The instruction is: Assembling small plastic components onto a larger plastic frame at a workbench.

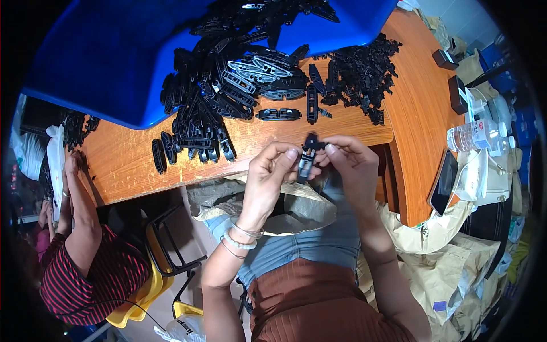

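Observation:
In front of me, above my lap, my left hand point(269, 174) is closed with thumb and fingers on a long black plastic part point(305, 167) that has a shiny grey section. My right hand point(352, 162) pinches a small black plastic piece point(312, 142) at the part's upper end; whether the two are joined I cannot tell. On the table just beyond lie similar long black parts point(278, 114), piled up towards the tub. A heap of small black pieces point(364, 71) lies to their right.
A big blue tub point(108, 74) holding more black parts fills the back left of the wooden table point(342, 122). At the right are a phone point(441, 181) and plastic bottles point(476, 135). An open paper bag point(310, 214) sits under my hands. A person in a striped top point(102, 273) works at left.

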### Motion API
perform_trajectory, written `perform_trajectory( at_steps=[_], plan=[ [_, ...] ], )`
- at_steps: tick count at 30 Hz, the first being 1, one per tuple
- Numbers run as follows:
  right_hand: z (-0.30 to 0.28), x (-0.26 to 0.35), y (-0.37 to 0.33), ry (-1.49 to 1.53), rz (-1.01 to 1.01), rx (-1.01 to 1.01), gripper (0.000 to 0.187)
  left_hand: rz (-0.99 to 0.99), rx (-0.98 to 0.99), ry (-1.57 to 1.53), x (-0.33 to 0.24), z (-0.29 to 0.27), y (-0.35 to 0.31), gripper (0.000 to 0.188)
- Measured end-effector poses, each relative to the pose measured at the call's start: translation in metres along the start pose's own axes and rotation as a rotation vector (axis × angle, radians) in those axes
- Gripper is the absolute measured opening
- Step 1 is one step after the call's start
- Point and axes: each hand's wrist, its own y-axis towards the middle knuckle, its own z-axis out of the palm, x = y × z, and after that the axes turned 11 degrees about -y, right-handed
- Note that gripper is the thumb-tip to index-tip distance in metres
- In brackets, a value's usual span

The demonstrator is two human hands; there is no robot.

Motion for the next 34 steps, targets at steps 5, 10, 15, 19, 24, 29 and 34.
perform_trajectory(
  at_steps=[5,10,15,19,24,29,34],
  plan=[
    [0.005,0.007,-0.007,-0.072,-0.045,0.006,0.013,0.046,0.051,0.008,-0.008,0.011,-0.005,0.039],
    [-0.004,0.012,-0.009,-0.312,-0.176,0.075,0.015,-0.03,0.113,0.163,-0.012,-0.005,-0.008,0.036],
    [-0.004,0.012,-0.015,-0.331,-0.263,0.018,0.015,0.01,0.157,0.135,-0.013,-0.008,-0.011,0.024],
    [-0.003,0.008,-0.018,-0.465,-0.341,0.018,0.016,0.02,0.124,0.089,-0.015,-0.006,-0.014,0.024],
    [-0.002,0.003,-0.018,-0.709,-0.522,-0.028,0.019,0.006,0.058,0.085,-0.017,-0.001,-0.016,0.022],
    [0.006,0.007,-0.022,-0.586,-0.517,0.012,0.021,0.088,0.052,0.272,-0.014,0.001,-0.013,0.022],
    [-0.001,-0.004,-0.028,-0.142,0.169,0.296,0.025,0.092,0.078,0.405,-0.013,-0.006,-0.016,0.025]
  ],
)
